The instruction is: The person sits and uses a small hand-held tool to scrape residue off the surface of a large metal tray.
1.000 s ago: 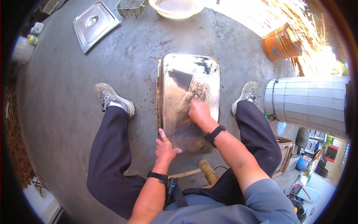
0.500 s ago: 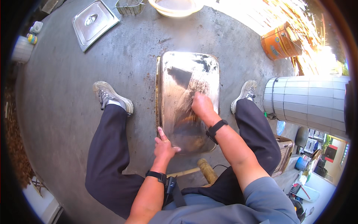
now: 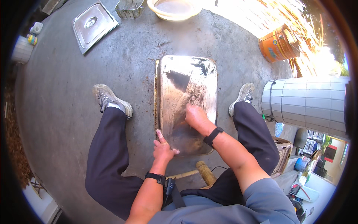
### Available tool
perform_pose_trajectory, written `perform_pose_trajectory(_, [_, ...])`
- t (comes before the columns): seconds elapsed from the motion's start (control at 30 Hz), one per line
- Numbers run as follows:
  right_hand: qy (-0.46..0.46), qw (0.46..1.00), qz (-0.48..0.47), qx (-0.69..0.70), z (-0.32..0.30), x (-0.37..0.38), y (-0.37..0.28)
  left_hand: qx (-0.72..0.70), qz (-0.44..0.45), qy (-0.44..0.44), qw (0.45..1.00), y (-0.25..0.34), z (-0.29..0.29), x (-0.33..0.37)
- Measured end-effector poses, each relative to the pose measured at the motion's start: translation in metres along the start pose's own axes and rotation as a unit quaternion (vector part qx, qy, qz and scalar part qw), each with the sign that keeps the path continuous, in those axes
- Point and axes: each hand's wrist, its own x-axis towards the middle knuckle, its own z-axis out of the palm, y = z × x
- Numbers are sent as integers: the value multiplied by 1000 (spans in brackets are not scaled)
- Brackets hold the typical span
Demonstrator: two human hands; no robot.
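Observation:
A rectangular metal pan (image 3: 179,130) lies between my feet, its flat face up, shiny at the far end and streaked with dark stains. My right hand (image 3: 197,118) is closed and pressed onto the middle of that face. Whatever its fingers hold is hidden beneath them. At the pan's near left corner rests my left hand (image 3: 164,150), fingers apart, with the index finger stretched along the left edge and the thumb over the near end. Nothing shows in the left hand.
A metal lid (image 3: 93,26), a wire basket (image 3: 128,11) and a pale basin (image 3: 174,15) stand at the far side. To the right are an orange bucket (image 3: 279,44) and a tiled cylinder (image 3: 298,102). A bamboo piece (image 3: 206,173) lies near my lap.
My right hand has slid toward me and slightly left across the pan, still closed. My left hand stays at the pan's corner. The whole view has shifted slightly.

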Motion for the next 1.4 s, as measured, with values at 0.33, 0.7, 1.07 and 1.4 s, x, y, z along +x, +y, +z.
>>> perform_pose_trajectory(0.33, [65,997,33,34,0,6,19,-9,15,-5,1000,6,0,-2])
perform_pose_trajectory(0.7, [52,997,45,42,-9,15,21,2,9,-2,1000,-1,1,-5])
perform_pose_trajectory(1.07, [14,1000,-13,18,13,-4,-2,-8,7,3,1000,1,1,1])
perform_pose_trajectory(1.4, [9,1000,10,12,7,0,0,0,6,4,1000,2,0,1])
